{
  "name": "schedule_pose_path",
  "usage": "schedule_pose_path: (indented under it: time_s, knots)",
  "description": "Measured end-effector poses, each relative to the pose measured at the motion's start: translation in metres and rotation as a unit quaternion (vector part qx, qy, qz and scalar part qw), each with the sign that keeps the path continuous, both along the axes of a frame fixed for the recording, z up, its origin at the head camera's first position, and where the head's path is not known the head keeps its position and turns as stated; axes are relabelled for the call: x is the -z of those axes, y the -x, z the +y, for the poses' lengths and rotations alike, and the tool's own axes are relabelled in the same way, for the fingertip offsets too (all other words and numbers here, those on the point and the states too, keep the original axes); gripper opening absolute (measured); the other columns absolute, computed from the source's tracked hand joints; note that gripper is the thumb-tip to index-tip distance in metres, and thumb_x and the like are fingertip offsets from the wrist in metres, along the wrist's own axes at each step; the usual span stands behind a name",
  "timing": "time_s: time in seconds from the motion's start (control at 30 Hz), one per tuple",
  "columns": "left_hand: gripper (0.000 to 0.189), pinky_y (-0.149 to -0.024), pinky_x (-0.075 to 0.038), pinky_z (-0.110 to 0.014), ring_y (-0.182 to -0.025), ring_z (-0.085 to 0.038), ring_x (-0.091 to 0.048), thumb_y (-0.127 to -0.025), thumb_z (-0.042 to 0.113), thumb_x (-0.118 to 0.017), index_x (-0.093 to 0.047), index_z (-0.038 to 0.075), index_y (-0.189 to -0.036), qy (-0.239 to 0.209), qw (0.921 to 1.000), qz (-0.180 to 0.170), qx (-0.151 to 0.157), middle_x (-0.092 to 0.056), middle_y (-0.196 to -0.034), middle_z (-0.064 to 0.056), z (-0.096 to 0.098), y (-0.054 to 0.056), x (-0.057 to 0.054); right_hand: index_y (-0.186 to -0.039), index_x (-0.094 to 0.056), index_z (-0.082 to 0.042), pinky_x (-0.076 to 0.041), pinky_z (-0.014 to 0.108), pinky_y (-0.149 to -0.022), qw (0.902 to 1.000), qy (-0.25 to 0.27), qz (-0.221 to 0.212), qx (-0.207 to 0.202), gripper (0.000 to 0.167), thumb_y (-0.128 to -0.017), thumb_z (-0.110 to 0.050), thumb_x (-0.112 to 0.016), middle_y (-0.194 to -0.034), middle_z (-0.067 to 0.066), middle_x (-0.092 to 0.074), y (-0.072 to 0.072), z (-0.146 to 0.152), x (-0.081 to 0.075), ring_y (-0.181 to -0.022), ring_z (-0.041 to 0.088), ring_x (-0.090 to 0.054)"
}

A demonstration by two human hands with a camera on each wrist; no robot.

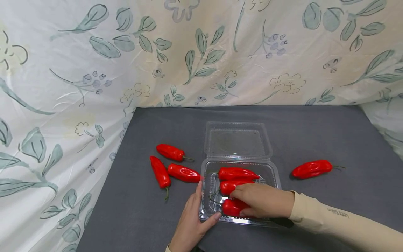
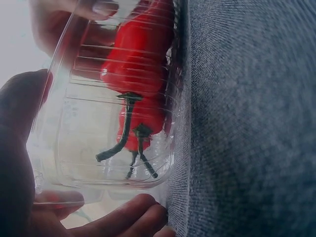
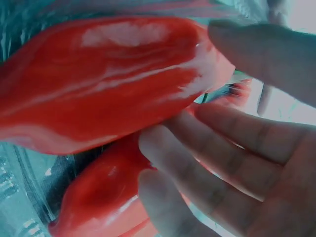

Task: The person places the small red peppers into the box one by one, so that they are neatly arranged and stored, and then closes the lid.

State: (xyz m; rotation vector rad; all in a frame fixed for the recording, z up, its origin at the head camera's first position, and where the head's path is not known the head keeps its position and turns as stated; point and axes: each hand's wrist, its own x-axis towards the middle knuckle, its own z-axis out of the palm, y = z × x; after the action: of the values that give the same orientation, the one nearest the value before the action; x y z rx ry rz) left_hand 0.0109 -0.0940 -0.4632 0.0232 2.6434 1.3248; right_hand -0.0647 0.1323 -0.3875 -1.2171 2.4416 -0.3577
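Note:
A clear plastic clamshell container [image 1: 207, 190] lies unfolded, its base holding three red peppers with green stems. My right hand [image 1: 262, 201] reaches into the base and holds the nearest pepper [image 1: 231, 207], thumb on one side and fingers on the other in the right wrist view. Those fingers also lie against the middle pepper [image 1: 227, 188], while the far pepper [image 1: 236, 173] sits behind them. My left hand [image 1: 192, 218] grips the container's near left corner, its thumb at the front rim and its fingers along the left side. Stems [image 2: 129, 118] show through the clear wall in the left wrist view.
Left of the container, three more red peppers lie on the dark grey tabletop [image 1: 126, 213]: an upper one [image 1: 170, 152], a leftmost one [image 1: 160, 172] and one beside the container [image 1: 184, 173]. Another pepper [image 1: 312, 169] is at right. The transparent lid [image 1: 237, 141] is folded back.

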Motion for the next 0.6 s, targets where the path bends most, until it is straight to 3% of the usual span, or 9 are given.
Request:
schedule_pose_path:
  time_s: [0.43, 0.6]
  knots:
    - [0.1, -0.089, -0.043, -0.049, -0.114, -0.019, -0.042, -0.078, 0.063, -0.067, -0.008, 0.034, -0.154, 0.016, 0.9998, -0.006, -0.007, -0.045, -0.132, -0.006, 0.003, 0.001, -0.001, -0.119, -0.063, -0.012, -0.055, 0.027, -0.075, 0.9968, 0.051, 0.038, 0.05, 0.047, -0.078, -0.029, -0.079, -0.106, -0.003, -0.064, 0.003, 0.034, -0.032, -0.088, 0.009, -0.061]
    - [0.1, -0.092, -0.043, -0.053, -0.117, -0.022, -0.041, -0.078, 0.061, -0.068, -0.007, 0.034, -0.154, 0.015, 0.9998, 0.002, -0.009, -0.044, -0.135, -0.008, 0.004, 0.0, -0.001, -0.122, -0.061, -0.017, -0.055, 0.024, -0.075, 0.9942, 0.058, 0.027, 0.087, 0.05, -0.079, -0.039, -0.077, -0.11, -0.008, -0.062, 0.005, 0.055, -0.045, -0.092, 0.005, -0.062]
